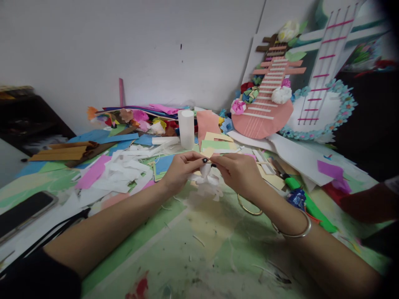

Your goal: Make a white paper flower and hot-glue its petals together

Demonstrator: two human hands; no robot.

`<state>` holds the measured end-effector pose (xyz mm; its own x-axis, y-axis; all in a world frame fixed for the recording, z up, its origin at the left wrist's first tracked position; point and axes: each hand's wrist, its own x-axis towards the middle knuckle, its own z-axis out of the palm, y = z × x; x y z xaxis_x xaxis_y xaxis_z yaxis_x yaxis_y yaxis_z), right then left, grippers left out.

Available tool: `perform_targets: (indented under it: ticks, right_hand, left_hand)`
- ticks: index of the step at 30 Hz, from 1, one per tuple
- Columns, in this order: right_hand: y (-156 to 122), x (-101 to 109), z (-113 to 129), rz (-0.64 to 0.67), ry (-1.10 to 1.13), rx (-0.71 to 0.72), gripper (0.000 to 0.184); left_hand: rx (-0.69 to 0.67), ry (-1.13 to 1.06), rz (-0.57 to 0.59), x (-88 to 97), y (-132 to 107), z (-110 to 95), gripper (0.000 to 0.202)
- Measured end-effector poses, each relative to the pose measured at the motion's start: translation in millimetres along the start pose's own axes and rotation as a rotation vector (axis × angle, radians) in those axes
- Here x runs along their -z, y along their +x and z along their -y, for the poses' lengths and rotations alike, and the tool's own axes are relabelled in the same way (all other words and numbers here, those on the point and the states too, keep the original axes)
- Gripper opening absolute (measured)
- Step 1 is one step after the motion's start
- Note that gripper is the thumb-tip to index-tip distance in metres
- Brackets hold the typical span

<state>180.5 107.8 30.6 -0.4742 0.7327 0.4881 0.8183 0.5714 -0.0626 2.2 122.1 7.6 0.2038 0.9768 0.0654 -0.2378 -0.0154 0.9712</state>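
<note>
My left hand [183,169] and my right hand [238,172] meet over the middle of the table, fingertips pinched close together. Between them hangs a piece of white paper [207,178], gathered narrow at the top and loose and ruffled below, like a paper flower. Its upper end is hidden behind my fingers. Both thumbs press near that gathered top. Behind my fingertips lie pieces of cream and green paper [220,144]. A white paper roll [186,129] stands upright just beyond my left hand.
White paper strips [124,172] are heaped at the left, near a phone [26,214]. A green-handled cutter [307,203] lies by my right forearm. Paper instrument models, one pink [263,118] and one white [318,110], lean at the back right. Coloured paper flowers [140,118] line the wall.
</note>
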Motion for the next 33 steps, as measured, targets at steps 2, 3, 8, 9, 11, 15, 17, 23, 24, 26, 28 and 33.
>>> perform_targets:
  ticks: [2,3,8,9,11,15,17,23,24,26,28,33]
  right_hand:
    - [0,1,1,-0.028,0.003,-0.008,0.031]
    - [-1,1,2,-0.037,0.001,-0.013,0.031]
    - [0,4,3,-0.035,0.019,-0.025,0.029]
    - [0,4,3,-0.03,0.029,-0.023,0.029]
    - [0,6,3,-0.015,0.05,-0.02,0.029]
    - [1,13,2,0.004,0.097,-0.029,0.027]
    - [2,16,2,0.026,0.122,-0.037,0.025]
    - [4,21,3,0.131,0.108,-0.116,0.029]
    - [4,21,3,0.131,0.103,-0.125,0.031]
    - [4,21,4,0.117,0.097,-0.149,0.033]
    - [4,20,3,0.094,0.076,-0.188,0.036]
    - [3,19,2,0.039,-0.016,-0.241,0.044]
  left_hand:
    - [-0.018,0.011,0.001,0.3,0,0,0.015]
    - [-0.025,0.015,-0.002,0.7,0,0,0.015]
    - [-0.07,0.069,0.013,3.5,2,1,0.016]
    - [-0.08,0.088,0.015,3.9,2,1,0.017]
    - [-0.096,0.123,0.012,4.3,2,2,0.019]
    - [-0.137,0.154,0.004,3.7,1,3,0.025]
    - [-0.154,0.164,0.001,3.0,0,2,0.027]
    - [-0.213,0.223,0.019,-0.3,-5,1,0.022]
    - [-0.222,0.231,0.019,-0.7,-5,1,0.021]
    - [-0.236,0.238,0.015,-1.4,-6,1,0.02]
    - [-0.24,0.232,0.005,-2.0,-7,0,0.02]
    - [-0.242,0.202,-0.014,-2.4,-5,-3,0.018]
